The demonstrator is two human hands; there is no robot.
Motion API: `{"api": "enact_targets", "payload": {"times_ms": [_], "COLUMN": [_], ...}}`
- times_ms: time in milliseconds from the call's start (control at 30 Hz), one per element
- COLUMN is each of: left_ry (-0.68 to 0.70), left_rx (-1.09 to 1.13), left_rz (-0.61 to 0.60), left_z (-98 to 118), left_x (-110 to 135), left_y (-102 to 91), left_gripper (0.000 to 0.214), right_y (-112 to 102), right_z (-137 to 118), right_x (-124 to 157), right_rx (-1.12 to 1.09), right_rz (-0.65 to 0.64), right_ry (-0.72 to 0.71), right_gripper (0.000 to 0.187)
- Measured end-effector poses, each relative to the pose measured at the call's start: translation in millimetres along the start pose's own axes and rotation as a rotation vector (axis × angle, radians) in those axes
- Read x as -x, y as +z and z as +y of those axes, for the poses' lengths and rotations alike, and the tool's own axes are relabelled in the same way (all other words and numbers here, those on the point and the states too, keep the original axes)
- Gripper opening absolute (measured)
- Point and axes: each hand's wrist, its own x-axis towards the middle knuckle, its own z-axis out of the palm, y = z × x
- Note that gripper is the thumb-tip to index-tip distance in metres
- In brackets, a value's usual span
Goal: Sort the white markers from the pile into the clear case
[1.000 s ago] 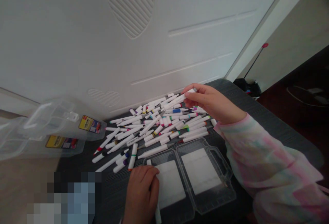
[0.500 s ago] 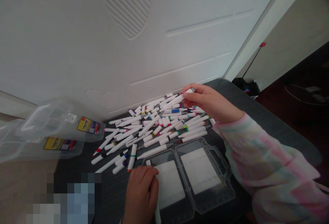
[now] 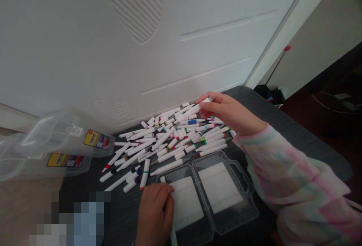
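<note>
My right hand (image 3: 223, 108) pinches a white marker (image 3: 189, 113) between thumb and fingers over the far side of a heap of white markers (image 3: 166, 136). The held marker slants down to the left. Near the front edge, my left hand (image 3: 156, 206) curls over another white marker (image 3: 173, 235) along the left side of a clear plastic case (image 3: 207, 200). That marker's ends show beyond the fingers, while its middle is covered. The case lies unfolded, with a white sheet visible in each half.
Two clear plastic boxes (image 3: 75, 135) with yellow labels stand on the left. Behind the heap rises a white panel (image 3: 175, 65) with heart reliefs. The dark tabletop (image 3: 271, 121) ends in a rounded edge on the right. Loose caps lie among the markers.
</note>
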Motion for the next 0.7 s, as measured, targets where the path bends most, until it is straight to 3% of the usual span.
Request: {"api": "enact_targets", "payload": {"times_ms": [700], "left_ry": [0.004], "left_rx": [-0.009], "left_rz": [-0.005], "left_z": [-2.0], "left_x": [3.1], "left_y": [1.1], "left_gripper": [0.015], "right_y": [-0.5], "right_z": [-1.8], "right_x": [0.8], "right_rx": [-0.007], "right_rz": [0.006], "right_ry": [0.003], "right_gripper": [0.014]}}
